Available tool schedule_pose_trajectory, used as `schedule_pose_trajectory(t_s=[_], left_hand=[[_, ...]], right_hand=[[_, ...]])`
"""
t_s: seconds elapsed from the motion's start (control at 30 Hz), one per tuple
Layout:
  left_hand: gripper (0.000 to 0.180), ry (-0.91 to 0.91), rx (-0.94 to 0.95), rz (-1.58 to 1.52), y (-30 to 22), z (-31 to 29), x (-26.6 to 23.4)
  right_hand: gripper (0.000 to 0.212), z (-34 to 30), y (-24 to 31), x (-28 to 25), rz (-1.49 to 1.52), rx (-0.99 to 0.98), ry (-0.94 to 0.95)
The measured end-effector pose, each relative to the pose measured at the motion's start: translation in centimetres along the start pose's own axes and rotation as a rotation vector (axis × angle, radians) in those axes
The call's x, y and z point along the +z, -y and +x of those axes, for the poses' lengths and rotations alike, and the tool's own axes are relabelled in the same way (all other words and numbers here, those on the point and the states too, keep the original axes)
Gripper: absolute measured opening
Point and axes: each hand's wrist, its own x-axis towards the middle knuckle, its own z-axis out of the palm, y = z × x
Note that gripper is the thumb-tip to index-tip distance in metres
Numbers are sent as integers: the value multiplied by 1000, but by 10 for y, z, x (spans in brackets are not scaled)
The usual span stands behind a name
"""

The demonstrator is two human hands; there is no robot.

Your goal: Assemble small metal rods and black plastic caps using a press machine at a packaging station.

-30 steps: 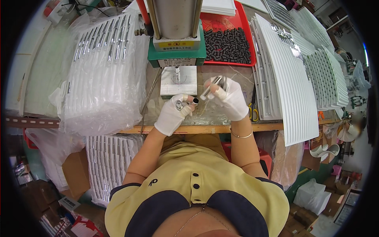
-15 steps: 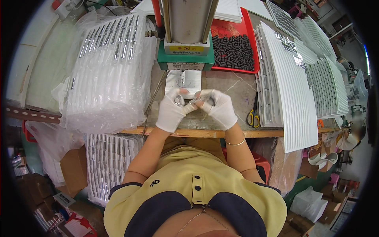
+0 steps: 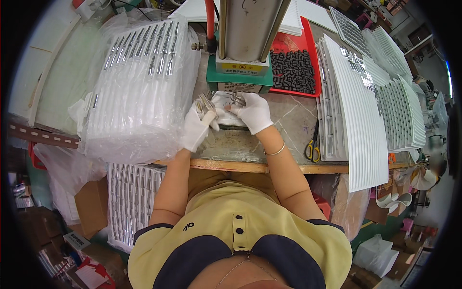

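Observation:
Both my hands wear white gloves with bare fingertips. My left hand (image 3: 196, 127) is closed around several shiny metal rods (image 3: 205, 103), which stick up past its fingers at the left of the press base. My right hand (image 3: 255, 113) reaches under the green head (image 3: 214, 74) of an upright press (image 3: 243, 33) and pinches a slim shiny metal piece (image 3: 237, 98). The far end of that piece is partly hidden below the press head. Between my hands shows part of the metal base plate (image 3: 222, 97).
A red tray (image 3: 316, 72) of short black sleeves (image 3: 296, 72) stands right of the press. Plastic-wrapped white trays with metal rods (image 3: 130, 106) lie at the left. Ribbed white trays (image 3: 358, 125) lean at the right, beside yellow-handled scissors (image 3: 312, 152).
My hands have moved away from the table edge, up to the press, and apart. Metal rods now show clearly in my left hand, while my right has gone under the press head. The view has shifted slightly.

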Motion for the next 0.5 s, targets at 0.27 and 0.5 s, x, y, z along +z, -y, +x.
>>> schedule_pose_trajectory(t_s=[0.27, 0.5], left_hand=[[15, 436, -174, -294, -7, -46, 21], [25, 76, 311, 428, -5, -51, 65]], right_hand=[[40, -73, 11, -35, 762, 140, 58], [24, -81, 9, -41, 608, 200, -23]])
